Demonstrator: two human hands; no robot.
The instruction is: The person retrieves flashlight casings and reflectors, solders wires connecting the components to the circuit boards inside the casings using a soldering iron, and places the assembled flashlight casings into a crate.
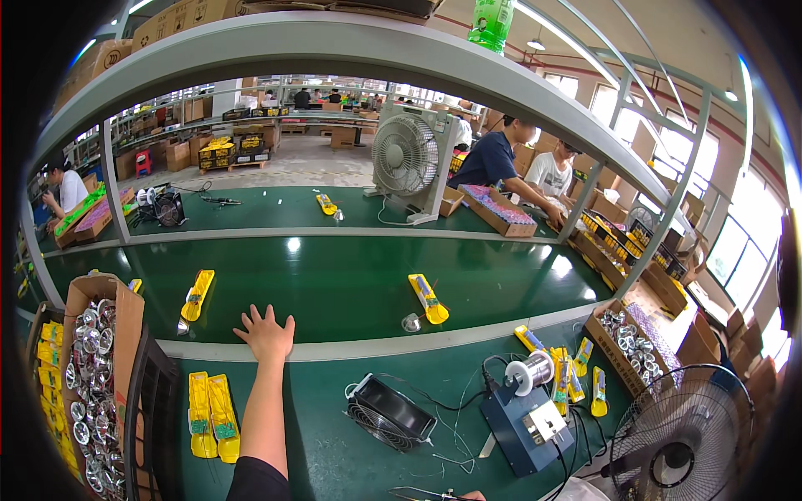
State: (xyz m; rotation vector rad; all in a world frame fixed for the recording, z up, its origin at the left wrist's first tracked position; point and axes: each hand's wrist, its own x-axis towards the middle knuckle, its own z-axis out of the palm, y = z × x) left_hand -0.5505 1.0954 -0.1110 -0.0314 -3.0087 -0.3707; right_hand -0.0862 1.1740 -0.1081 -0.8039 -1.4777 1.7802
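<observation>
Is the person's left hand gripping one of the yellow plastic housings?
No, the left hand is spread open over the green conveyor belt, apart from the yellow plastic housings.

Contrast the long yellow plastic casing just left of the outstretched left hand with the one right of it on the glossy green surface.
The left yellow plastic casing slants its upper end rightward; the right yellow plastic casing slants leftward. The left casing lies nearer the left hand than the right casing. Both lie on the glossy green surface.
</observation>
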